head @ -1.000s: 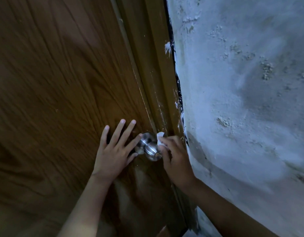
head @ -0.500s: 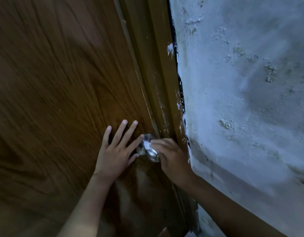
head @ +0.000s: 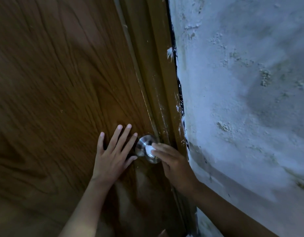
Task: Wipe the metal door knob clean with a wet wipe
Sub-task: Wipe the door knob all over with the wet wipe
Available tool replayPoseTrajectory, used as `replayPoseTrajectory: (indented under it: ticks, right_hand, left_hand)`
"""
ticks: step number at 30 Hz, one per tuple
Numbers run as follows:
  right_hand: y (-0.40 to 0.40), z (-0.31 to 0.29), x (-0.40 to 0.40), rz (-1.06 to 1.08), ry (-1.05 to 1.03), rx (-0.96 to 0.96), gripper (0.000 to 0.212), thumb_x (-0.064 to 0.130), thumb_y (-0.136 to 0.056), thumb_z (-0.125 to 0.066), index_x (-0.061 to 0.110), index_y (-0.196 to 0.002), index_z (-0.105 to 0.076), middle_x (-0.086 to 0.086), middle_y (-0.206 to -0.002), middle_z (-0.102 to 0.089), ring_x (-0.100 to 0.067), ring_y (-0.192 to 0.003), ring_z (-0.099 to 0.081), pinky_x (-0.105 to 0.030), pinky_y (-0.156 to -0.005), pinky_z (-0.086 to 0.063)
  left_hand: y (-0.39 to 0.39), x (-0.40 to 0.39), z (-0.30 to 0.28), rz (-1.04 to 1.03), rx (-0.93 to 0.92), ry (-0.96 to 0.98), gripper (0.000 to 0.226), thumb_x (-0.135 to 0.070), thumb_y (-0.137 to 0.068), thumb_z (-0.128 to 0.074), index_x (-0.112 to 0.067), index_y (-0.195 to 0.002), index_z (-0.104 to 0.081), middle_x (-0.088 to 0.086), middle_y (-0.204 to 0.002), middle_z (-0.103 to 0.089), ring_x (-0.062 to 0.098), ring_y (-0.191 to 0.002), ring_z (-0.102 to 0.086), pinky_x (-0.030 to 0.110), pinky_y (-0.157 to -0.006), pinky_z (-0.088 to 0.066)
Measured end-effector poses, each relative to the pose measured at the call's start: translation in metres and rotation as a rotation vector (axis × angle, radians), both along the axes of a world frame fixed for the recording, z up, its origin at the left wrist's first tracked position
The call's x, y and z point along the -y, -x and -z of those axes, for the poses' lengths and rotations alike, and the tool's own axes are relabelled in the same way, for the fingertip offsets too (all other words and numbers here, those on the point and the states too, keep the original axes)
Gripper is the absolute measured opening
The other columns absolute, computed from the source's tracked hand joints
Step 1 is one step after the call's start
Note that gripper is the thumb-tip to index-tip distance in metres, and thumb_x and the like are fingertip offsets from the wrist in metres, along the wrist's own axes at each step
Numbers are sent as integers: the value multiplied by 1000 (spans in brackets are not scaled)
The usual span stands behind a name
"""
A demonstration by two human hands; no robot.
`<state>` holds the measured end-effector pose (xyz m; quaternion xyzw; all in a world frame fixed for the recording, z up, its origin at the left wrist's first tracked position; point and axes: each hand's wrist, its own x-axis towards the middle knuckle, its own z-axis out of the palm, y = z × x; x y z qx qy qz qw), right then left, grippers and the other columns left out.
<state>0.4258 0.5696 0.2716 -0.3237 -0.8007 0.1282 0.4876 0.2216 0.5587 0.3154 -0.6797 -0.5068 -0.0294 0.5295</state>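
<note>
- Brown wooden door (head: 53,100), heavy grain, filling the left and middle of the view.
- Left hand (head: 112,158) flat against the door just left of the knob, fingers straight and spread, pointing up and to the right, holding nothing; forearm rising from the bottom edge.
- Metal door knob (head: 144,147) near the door's right edge, shiny, partly covered from the right.
- White wet wipe (head: 149,149) pressed on the knob's face under the fingertips.
- Right hand (head: 173,161) reaching in from the lower right, fingers laid over the wipe and pressing it to the knob; forearm in shadow, crossing the frame.
- Door frame (head: 158,82) just right of the knob, streaked with white paint.
- Rough, pitted white wall (head: 241,100) on the right.
</note>
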Motion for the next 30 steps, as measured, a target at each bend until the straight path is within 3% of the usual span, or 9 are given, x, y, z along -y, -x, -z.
replayPoseTrajectory:
  ticks: [5, 10, 12, 17, 20, 23, 25, 27, 30]
  right_hand:
    - [-14, -6, -7, 111, 150, -176, 25, 2, -83, -54, 8, -102, -68, -11, -99, -72, -22, -90, -62, -37, -79, -54]
    - [5, -40, -24, 129, 153, -221, 17, 2, -84, -57, 2, -97, -68, -12, -94, -69, -18, -84, -62, -18, -73, -45]
    - [19, -49, -30, 117, 191, -204, 17, 0, -83, -57, -1, -96, -68, -15, -93, -69, -22, -83, -64, -18, -73, -44]
    - [42, -50, -21, 73, 80, -13, 15, 3, -81, -54, 4, -88, -68, -14, -87, -67, -28, -80, -63, -37, -74, -51]
    - [49, -38, -15, 11, -93, 229, 14, 9, -77, -55, 12, -84, -67, -6, -80, -67, -24, -77, -63, -37, -84, -37]
    - [51, -34, -17, 34, -123, 310, 14, 11, -77, -54, 12, -77, -68, -5, -77, -68, -22, -75, -64, -33, -84, -29]
    - [49, -40, -19, 43, -100, 260, 6, 8, -73, -62, 9, -73, -67, -7, -72, -68, -23, -68, -63, -31, -79, -29]
    - [46, -49, -21, 90, -35, 178, 16, 11, -77, -52, 9, -74, -68, -8, -72, -68, -24, -66, -63, -30, -77, -31]
    - [43, -58, -28, 197, 142, 34, 18, 5, -82, -53, 5, -88, -70, -14, -87, -69, -29, -81, -61, -38, -83, -42]
  left_hand:
    - [1, 4, 2, -37, 31, -50, 78, -61, -81, -35, -19, -145, -22, 9, -157, 8, 23, -145, 5, 49, -114, 4]
    - [2, 4, 2, -55, 24, -70, 83, -63, -79, -34, -15, -145, -19, 8, -157, 9, 23, -145, 7, 49, -114, 7]
    - [2, 4, 2, -64, 30, -75, 84, -63, -79, -34, -14, -145, -18, 8, -157, 9, 22, -145, 6, 49, -114, 6]
    - [1, 4, 3, -95, 25, -67, 84, -63, -79, -29, -13, -145, -16, 9, -157, 9, 24, -144, 7, 49, -114, 7]
    - [1, 5, 3, -103, 9, -74, 83, -61, -81, -27, -13, -147, -14, 10, -157, 7, 24, -145, 6, 49, -115, 8]
    - [1, 6, 2, -92, 16, -73, 82, -60, -82, -29, -13, -147, -14, 9, -157, 6, 23, -145, 5, 49, -115, 8]
    - [0, 6, 2, -86, 18, -74, 82, -61, -81, -30, -13, -146, -16, 9, -157, 7, 23, -145, 5, 49, -115, 7]
    - [0, 6, 2, -76, 28, -73, 82, -62, -81, -32, -13, -145, -17, 9, -157, 9, 23, -145, 5, 49, -115, 7]
    - [0, 6, 2, -72, 39, -72, 83, -63, -81, -33, -13, -145, -17, 8, -157, 10, 23, -145, 6, 48, -115, 7]
